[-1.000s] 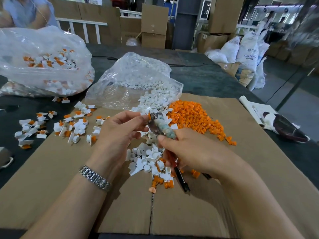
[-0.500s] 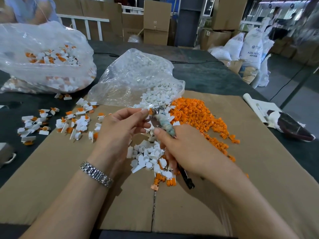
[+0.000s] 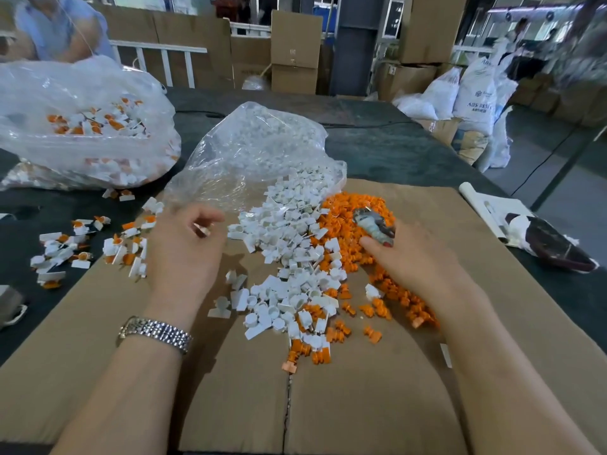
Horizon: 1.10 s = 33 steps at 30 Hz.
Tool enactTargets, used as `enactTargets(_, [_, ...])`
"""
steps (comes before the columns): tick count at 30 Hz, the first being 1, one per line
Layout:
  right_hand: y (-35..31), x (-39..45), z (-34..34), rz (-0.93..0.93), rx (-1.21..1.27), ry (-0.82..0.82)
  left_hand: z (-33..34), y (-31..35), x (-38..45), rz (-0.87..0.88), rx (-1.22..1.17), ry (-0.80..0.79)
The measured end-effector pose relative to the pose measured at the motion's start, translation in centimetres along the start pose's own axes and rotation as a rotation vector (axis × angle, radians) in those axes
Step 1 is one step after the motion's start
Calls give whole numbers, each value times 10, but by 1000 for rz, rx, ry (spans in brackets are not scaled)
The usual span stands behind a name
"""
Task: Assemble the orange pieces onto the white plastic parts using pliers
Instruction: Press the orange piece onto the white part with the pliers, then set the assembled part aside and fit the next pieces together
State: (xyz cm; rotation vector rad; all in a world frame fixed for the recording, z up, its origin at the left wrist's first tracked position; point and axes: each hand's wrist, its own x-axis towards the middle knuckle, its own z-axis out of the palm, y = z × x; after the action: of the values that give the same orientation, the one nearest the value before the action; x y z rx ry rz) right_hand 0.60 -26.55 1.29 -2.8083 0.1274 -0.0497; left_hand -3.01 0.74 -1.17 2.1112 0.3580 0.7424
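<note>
My left hand (image 3: 184,254) sits over the left part of the cardboard sheet (image 3: 361,405), fingers loosely curled. Something small and pale shows between fingertips and thumb; I take it for a white part (image 3: 201,230) pinched there, though it is slightly blurred. A metal watch (image 3: 154,333) rides that wrist.

My right hand (image 3: 417,267) lies over the right side of the orange pieces (image 3: 348,224), fingers wrapped round the pliers (image 3: 372,224). The tool's taped, mottled upper end sticks out above my knuckles, pointing away from me over the orange heap. Handles hidden under my palm; I cannot tell how the jaws stand.

Between both hands: the loose white parts (image 3: 289,257), a long spill running from the mouth of the clear bag (image 3: 256,156) down toward me. Orange pieces lie just right of that spill, touching and mixing with it along the seam and at its near end.

Left of my left hand, well apart from the pliers: a scatter of finished pieces (image 3: 82,247), white with orange fitted, partly on cardboard, partly on the dark table (image 3: 394,152). Beyond them a second, bigger bag (image 3: 78,126) holds more white-and-orange pieces.

Far right edge of the cardboard: a paper-wrapped dark object (image 3: 545,241), unclear what. Another person in a blue top (image 3: 62,27) is at the far left corner.
</note>
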Motion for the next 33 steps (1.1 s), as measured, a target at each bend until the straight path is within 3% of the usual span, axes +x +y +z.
enactTargets(6, [2,3,19,-1,-179,55,-2,-3,-2,31,340,-423])
enactTargets(11, [8,7,21,-15,-172,45,1,-4,-1,54,402,-562])
enactTargets(15, [10,7,23,-53,-3,46,2,-2,-2,2,185,-503])
enactTargets(19, [8,1,19,-268,39,161,6,3,-6,-77,-126,-452])
enactTargets(23, [2,-6,22,-379,-173,107,7,7,-8,-300,-529,-575])
enactTargets(27, [-4,-9,25,-384,-148,93,12,13,-8,-507,-870,-669])
enactTargets(33, [-2,-9,23,-419,-131,152,16,17,-14,-559,-1079,-703])
